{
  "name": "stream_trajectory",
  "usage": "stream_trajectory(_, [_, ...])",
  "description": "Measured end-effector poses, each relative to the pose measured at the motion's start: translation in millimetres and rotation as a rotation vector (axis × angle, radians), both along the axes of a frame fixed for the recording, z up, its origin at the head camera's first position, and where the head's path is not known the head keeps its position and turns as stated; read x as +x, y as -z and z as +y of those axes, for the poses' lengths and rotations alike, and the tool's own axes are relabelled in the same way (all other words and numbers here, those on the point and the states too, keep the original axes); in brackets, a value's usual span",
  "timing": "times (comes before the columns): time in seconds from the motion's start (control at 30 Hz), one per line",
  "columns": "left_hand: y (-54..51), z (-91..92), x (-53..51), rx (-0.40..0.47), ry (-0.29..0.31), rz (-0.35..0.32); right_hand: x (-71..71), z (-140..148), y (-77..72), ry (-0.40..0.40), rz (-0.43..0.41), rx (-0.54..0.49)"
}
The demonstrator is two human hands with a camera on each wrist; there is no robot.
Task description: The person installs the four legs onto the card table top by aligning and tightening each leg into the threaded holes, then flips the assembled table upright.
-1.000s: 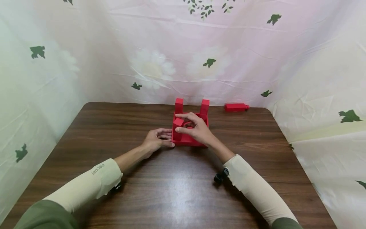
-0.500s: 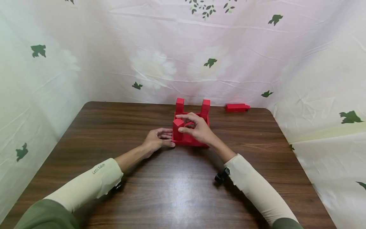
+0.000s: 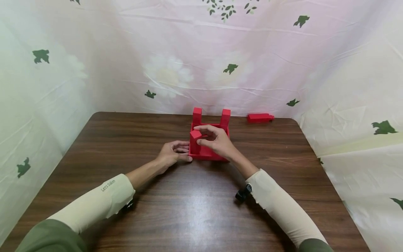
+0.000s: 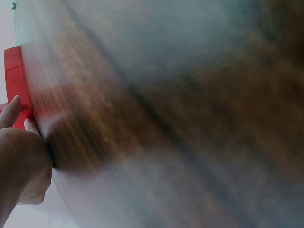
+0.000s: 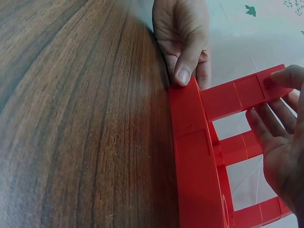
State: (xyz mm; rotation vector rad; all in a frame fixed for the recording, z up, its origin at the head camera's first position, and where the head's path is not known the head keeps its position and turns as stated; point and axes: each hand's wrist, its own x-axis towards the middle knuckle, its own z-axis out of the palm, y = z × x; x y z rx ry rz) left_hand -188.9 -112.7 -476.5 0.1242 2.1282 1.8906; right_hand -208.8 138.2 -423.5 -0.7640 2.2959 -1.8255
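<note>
Closest to me, the brown wooden table (image 3: pixel 195 217) runs out under my two cream sleeves (image 3: pixel 110 196), each with dark green cloth above it. A small black camera (image 3: pixel 241 194) sits at my right cuff. Beyond the cuffs, my left hand (image 3: pixel 170 154) lies low at the near left corner of the red frame (image 3: pixel 214 156): I hold that corner with my thumb at the front and my fingers along the left side. My right hand (image 3: pixel 218 141) reaches over the frame, and I pinch the near post (image 3: pixel 194 143) close to its top, thumb on one face and fingertips on another. That post stands upright at the frame's near left corner, just beside my left hand.

Past my fingers, the far left post (image 3: pixel 197 116) and the far right post (image 3: pixel 225 117) stand up at the frame's back corners. Farther off to the right, a loose red piece (image 3: pixel 259 118) lies on its side by the table's back edge, its narrow tip pointing right. Behind everything hangs a pale cloth (image 3: pixel 201 45) printed with green birds and white flowers.
</note>
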Motion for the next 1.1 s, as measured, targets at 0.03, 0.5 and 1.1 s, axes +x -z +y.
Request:
stream_trajectory(0.03, [-0.4,-0.1,0.1,-0.001,0.001,0.000,0.0,0.2,-0.1,0.006,-0.001,0.000])
stream_trajectory(0.5, [-1.3,-0.7,1.3,0.005,-0.005,-0.004,-2.3,-2.9,4.8,0.007,0.068,0.066])
stream_trajectory(1.1, [-0.1,-0.2,0.3,-0.009,-0.004,0.000,0.1,2.3,-1.3,0.033,0.079,0.134])
